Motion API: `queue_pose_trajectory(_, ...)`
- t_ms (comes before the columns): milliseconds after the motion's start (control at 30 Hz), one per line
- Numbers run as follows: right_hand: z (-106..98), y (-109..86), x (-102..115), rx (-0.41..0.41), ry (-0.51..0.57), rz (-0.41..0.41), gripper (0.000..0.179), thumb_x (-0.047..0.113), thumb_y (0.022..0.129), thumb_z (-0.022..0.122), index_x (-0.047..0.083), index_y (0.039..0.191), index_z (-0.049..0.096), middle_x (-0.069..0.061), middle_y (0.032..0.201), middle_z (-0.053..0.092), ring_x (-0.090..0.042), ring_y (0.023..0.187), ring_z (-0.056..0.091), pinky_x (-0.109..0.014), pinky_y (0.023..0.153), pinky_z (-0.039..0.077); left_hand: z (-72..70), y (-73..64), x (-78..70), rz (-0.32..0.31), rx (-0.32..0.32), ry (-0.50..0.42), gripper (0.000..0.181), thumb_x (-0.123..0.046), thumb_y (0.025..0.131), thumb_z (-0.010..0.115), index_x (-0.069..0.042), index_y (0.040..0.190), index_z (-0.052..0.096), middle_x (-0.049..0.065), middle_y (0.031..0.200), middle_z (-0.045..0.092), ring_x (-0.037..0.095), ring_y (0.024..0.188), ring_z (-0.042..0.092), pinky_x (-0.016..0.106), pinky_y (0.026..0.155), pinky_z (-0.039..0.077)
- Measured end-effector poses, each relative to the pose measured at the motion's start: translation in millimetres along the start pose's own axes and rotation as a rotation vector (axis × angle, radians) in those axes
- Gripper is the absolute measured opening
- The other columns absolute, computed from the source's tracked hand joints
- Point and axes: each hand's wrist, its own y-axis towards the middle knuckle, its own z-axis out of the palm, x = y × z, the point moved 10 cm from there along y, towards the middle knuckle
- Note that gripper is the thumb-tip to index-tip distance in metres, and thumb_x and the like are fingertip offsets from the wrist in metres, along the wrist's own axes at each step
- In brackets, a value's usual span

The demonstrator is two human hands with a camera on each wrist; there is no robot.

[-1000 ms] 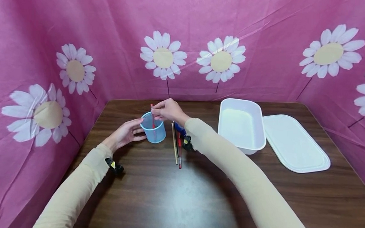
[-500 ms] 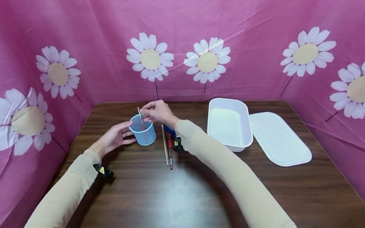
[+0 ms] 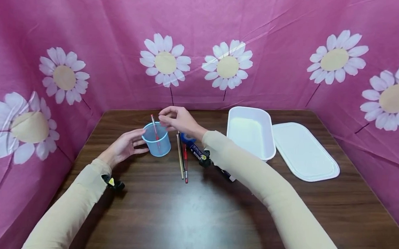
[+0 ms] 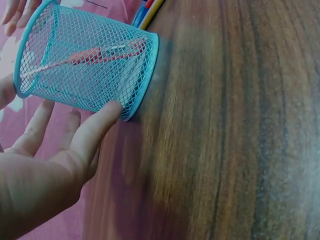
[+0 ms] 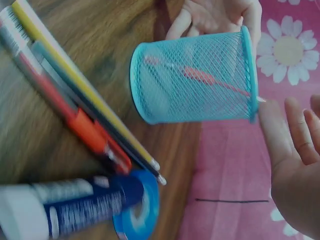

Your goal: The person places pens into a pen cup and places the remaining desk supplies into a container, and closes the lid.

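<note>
A light blue mesh pen holder [image 3: 157, 143] stands upright on the table, with a red pen [image 3: 154, 127] leaning inside it. My left hand [image 3: 125, 148] is at its left side, thumb at the rim. In the left wrist view, the fingers [image 4: 97, 127] spread along the mesh and one fingertip is at the base. My right hand [image 3: 180, 121] is just right of the rim, with nothing in its loosely bent fingers; the pen stands apart from it. Near it lie pencils [image 5: 92, 85], another red pen [image 3: 186, 164], a dark blue marker [image 3: 196, 150] and a blue tape roll [image 5: 151, 205].
A white plastic tub [image 3: 250, 131] stands to the right at the back. Beside it lies its flat white lid [image 3: 305, 152]. A pink cloth with daisies [image 3: 196, 14] surrounds the wooden table [image 3: 143, 217]. Another dark stick-like item [image 3: 225, 173] shows partly under my right forearm.
My right hand has let go of the red pen, which stays leaning in the holder, and has moved slightly right. More of the marker shows. My left hand has stayed at the holder.
</note>
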Motion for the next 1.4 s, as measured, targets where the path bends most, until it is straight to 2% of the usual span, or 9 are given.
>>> queue_pose_trajectory(133, -9.2, -11.4, 9.6, 0.059, -0.204, -0.04, 0.024, 0.015, 0.1, 0.067, 0.006, 0.122, 0.065, -0.015, 0.115, 0.07, -0.031, 0.098, 0.07, -0.035, 0.08, 0.061, 1.4, 1.3, 1.6, -0.002, -0.01, -0.021, 0.026, -0.028, 0.108, 0.051, -0.015, 0.128, 0.059, 0.001, 0.13, 0.057, 0.022, 0.122, 0.057, 0.052, 0.105, 0.048)
queue_pose_trajectory(333, -4.8, -37.6, 1.1, 0.297, -0.411, -0.08, 0.034, 0.012, 0.1, 0.065, 0.001, 0.133, 0.061, -0.01, 0.121, 0.069, -0.015, 0.106, 0.065, -0.029, 0.092, 0.054, 2.5, 0.3, 3.5, 0.003, -0.007, -0.052, 0.025, -0.026, 0.109, 0.049, -0.013, 0.127, 0.061, 0.004, 0.13, 0.058, 0.021, 0.119, 0.06, 0.054, 0.106, 0.046)
queue_pose_trajectory(433, 1.8, -55.5, -10.2, 0.397, -0.464, -0.097, 0.035, 0.007, 0.099, 0.066, 0.001, 0.132, 0.061, -0.011, 0.124, 0.068, -0.021, 0.115, 0.063, -0.037, 0.102, 0.051, 3.5, 0.5, 3.9, 0.01, 0.004, -0.055, 0.023, -0.026, 0.109, 0.048, -0.015, 0.124, 0.062, 0.003, 0.124, 0.063, 0.02, 0.116, 0.063, 0.054, 0.105, 0.048)
queue_pose_trajectory(567, 16.8, -81.0, -25.7, 0.529, -0.578, -0.143, 0.036, 0.0, 0.095, 0.068, -0.001, 0.131, 0.062, -0.015, 0.129, 0.065, -0.032, 0.121, 0.059, -0.046, 0.106, 0.048, 2.9, 1.6, 5.7, 0.007, 0.016, -0.055, 0.026, -0.026, 0.11, 0.047, -0.014, 0.128, 0.06, 0.003, 0.123, 0.066, 0.021, 0.117, 0.063, 0.054, 0.105, 0.048)
queue_pose_trajectory(667, 26.6, -97.1, -34.9, 0.607, -0.713, -0.197, 0.038, -0.001, 0.093, 0.07, -0.001, 0.13, 0.063, -0.014, 0.128, 0.065, -0.03, 0.118, 0.059, -0.04, 0.105, 0.048, 2.9, 2.3, 6.6, 0.002, 0.019, -0.05, 0.031, -0.027, 0.11, 0.048, -0.01, 0.135, 0.055, 0.005, 0.125, 0.065, 0.021, 0.118, 0.063, 0.055, 0.105, 0.047)
queue_pose_trajectory(800, 29.8, -107.1, -43.7, 0.633, -0.875, -0.258, 0.037, 0.002, 0.09, 0.075, 0.007, 0.126, 0.068, -0.004, 0.125, 0.066, -0.019, 0.118, 0.058, -0.028, 0.107, 0.044, 2.0, 3.1, 4.9, -0.004, 0.014, -0.049, 0.034, -0.028, 0.109, 0.049, -0.009, 0.138, 0.052, 0.006, 0.128, 0.064, 0.02, 0.117, 0.063, 0.054, 0.104, 0.048)
queue_pose_trajectory(900, 27.5, -109.6, -48.9, 0.628, -0.934, -0.266, 0.037, 0.001, 0.088, 0.076, 0.011, 0.123, 0.07, -0.001, 0.126, 0.065, -0.015, 0.12, 0.056, -0.03, 0.109, 0.042, 1.1, 3.9, 2.9, -0.008, 0.006, -0.05, 0.035, -0.029, 0.109, 0.05, -0.008, 0.137, 0.052, 0.007, 0.129, 0.064, 0.02, 0.116, 0.064, 0.054, 0.104, 0.049)
queue_pose_trajectory(1133, 21.6, -111.4, -56.0, 0.61, -1.0, -0.271, 0.03, -0.003, 0.09, 0.072, 0.013, 0.116, 0.075, 0.0, 0.122, 0.064, -0.018, 0.119, 0.053, -0.033, 0.106, 0.044, 1.7, 4.6, 3.8, -0.015, 0.01, -0.036, 0.036, -0.03, 0.109, 0.049, -0.009, 0.139, 0.051, 0.005, 0.127, 0.066, 0.02, 0.117, 0.063, 0.053, 0.104, 0.048)
queue_pose_trajectory(1400, 22.9, -112.2, -49.2, 0.605, -1.018, -0.385, 0.013, 0.012, 0.09, 0.079, 0.017, 0.102, 0.081, -0.003, 0.115, 0.064, -0.022, 0.112, 0.051, -0.033, 0.1, 0.046, 1.3, 4.8, 3.1, -0.018, 0.007, -0.017, 0.043, -0.032, 0.108, 0.051, -0.006, 0.142, 0.048, 0.013, 0.139, 0.057, 0.021, 0.118, 0.062, 0.056, 0.107, 0.045)
